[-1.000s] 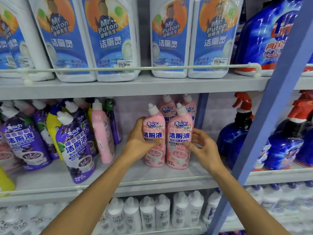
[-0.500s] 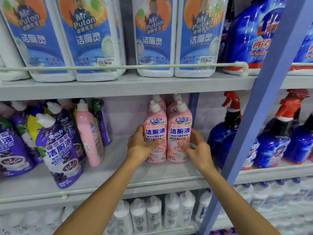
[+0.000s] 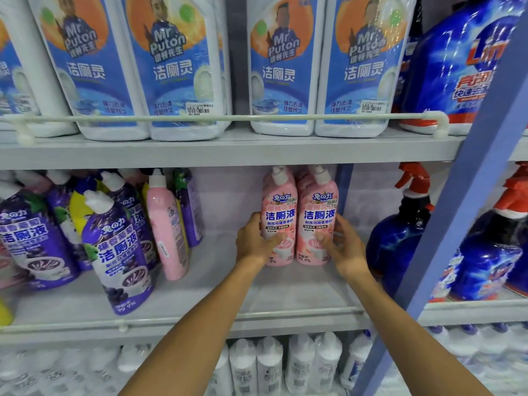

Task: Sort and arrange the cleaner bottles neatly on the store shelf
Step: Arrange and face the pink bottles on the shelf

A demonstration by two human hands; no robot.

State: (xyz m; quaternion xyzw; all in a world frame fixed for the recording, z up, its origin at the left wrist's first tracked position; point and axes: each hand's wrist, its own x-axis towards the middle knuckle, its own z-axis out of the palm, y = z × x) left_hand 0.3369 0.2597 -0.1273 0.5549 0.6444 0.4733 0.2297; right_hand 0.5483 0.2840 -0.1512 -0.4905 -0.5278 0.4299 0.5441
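- Head view: left hand [image 3: 254,241] fingers curled around left pink bottle [image 3: 278,215]; right hand [image 3: 344,247] fingers cupping right pink bottle [image 3: 317,218].
- Bottles: upright, touching, between both palms on middle shelf [image 3: 285,292].
- Step, judged: squaring pair.
- Next: release; fetch stray pink bottle [image 3: 167,227], well left of fingers.

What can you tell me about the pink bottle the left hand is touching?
The pink bottle looks like glossy plastic, with a white angled cap, blue lettering and a toilet picture low on its label. It stands upright on the middle shelf, pressed beside a matching pink bottle, with more pink ones behind. The left hand wraps its lower left side, thumb across the front.
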